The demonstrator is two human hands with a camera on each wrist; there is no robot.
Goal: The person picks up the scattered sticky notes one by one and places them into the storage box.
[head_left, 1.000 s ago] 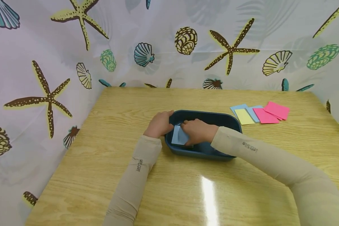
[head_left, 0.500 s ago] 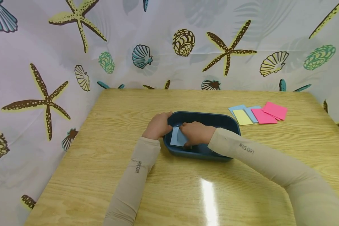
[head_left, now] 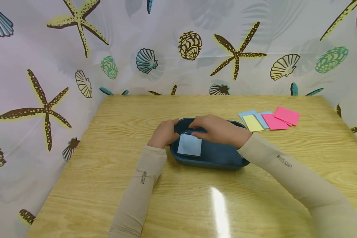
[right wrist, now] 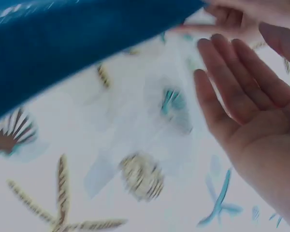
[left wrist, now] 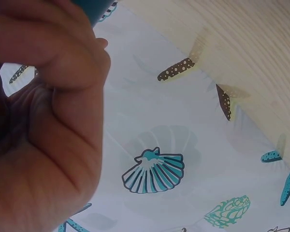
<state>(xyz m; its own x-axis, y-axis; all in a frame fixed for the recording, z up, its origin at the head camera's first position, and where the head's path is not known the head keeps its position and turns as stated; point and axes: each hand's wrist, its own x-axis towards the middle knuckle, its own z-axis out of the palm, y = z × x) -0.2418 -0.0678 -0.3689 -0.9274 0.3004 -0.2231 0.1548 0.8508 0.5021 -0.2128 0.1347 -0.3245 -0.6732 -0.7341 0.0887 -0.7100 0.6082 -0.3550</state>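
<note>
L hand [head_left: 163, 133] gripped bin [head_left: 220, 154] rim, fingers partly hidden. R hand [head_left: 218, 129], fingers extended w/ nothing held, hid pt of bin's far side; blue pad [head_left: 189, 145] lay inside.

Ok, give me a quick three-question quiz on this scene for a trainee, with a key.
1. True or false: the right hand is open, holding nothing.
2. What colour is the paper square inside the tub? A pink, B yellow, C light blue.
3. Fill in: in the head view, the pink notes lie to the ___ of the tub.

Key: 1 true; 2 C; 3 right.
</note>
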